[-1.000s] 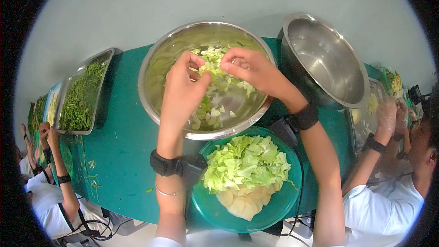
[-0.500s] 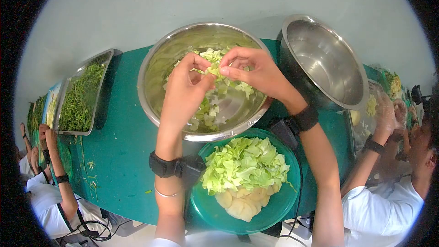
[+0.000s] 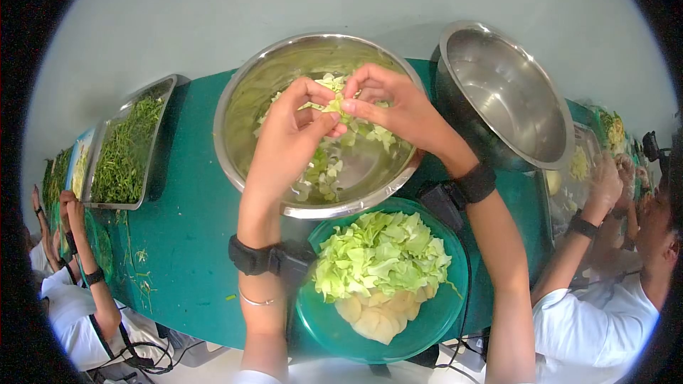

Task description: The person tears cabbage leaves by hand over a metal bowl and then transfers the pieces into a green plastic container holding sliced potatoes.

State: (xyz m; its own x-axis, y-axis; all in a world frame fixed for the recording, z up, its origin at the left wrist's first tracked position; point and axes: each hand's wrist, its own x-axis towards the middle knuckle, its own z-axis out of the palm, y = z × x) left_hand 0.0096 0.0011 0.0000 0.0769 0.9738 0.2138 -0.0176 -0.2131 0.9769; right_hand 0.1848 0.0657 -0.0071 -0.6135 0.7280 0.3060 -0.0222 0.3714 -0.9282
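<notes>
A large steel bowl (image 3: 229, 124) holds torn pale green leaf pieces (image 3: 324, 174). Above it, my left hand (image 3: 299, 117) and my right hand (image 3: 388, 103) meet, fingertips pinching a small light green leaf (image 3: 334, 104) between them. Nearer to me stands a green plastic basin (image 3: 448, 313) with a heap of leafy lettuce-like greens (image 3: 384, 252) and pale round slices (image 3: 377, 318).
An empty steel bowl (image 3: 498, 92) tilts at the right. At the left is a metal tray (image 3: 173, 92) of chopped green stems (image 3: 124, 153). Green scraps (image 3: 144, 281) lie on the green table (image 3: 192, 242). Other people (image 3: 597, 320) work at both sides.
Both hands stay over the bowl, pinching the leaf, with only small finger shifts. The hand of the person at the right has moved slightly.
</notes>
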